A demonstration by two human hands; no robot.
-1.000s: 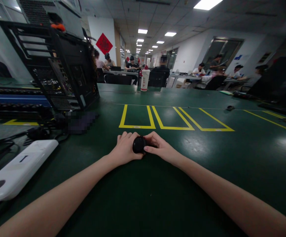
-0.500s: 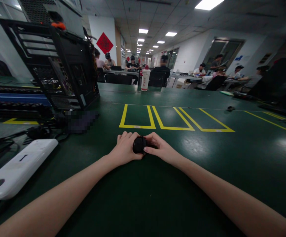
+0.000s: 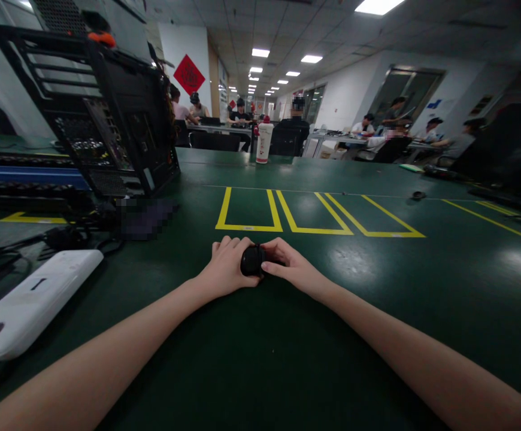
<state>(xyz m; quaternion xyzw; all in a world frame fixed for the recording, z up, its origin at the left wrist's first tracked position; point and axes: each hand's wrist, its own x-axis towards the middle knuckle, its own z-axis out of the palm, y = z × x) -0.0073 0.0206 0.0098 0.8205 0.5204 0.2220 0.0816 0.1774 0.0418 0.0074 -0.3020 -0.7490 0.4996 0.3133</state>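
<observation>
Between my two hands is a small, rounded black object (image 3: 251, 261) with a smooth face and a ridge on its right side; its exact kind is not clear. My left hand (image 3: 230, 262) curls round it from the left, fingers over the far side and thumb along the near side. From the right, my right hand (image 3: 293, 268) grips its edge, thumb in front and fingers behind. Both hands are low over the green tabletop (image 3: 260, 341), and my fingers partly hide the object.
Yellow tape outlines (image 3: 249, 228) mark the table beyond my hands. An open computer case (image 3: 121, 120) stands at left, with cables and a white device (image 3: 40, 299) nearer me. A white cup (image 3: 264, 142) stands at the far edge. People sit at desks behind.
My hands keep the same hold on the black object. The whole view has shifted very slightly; nothing on the table has visibly moved.
</observation>
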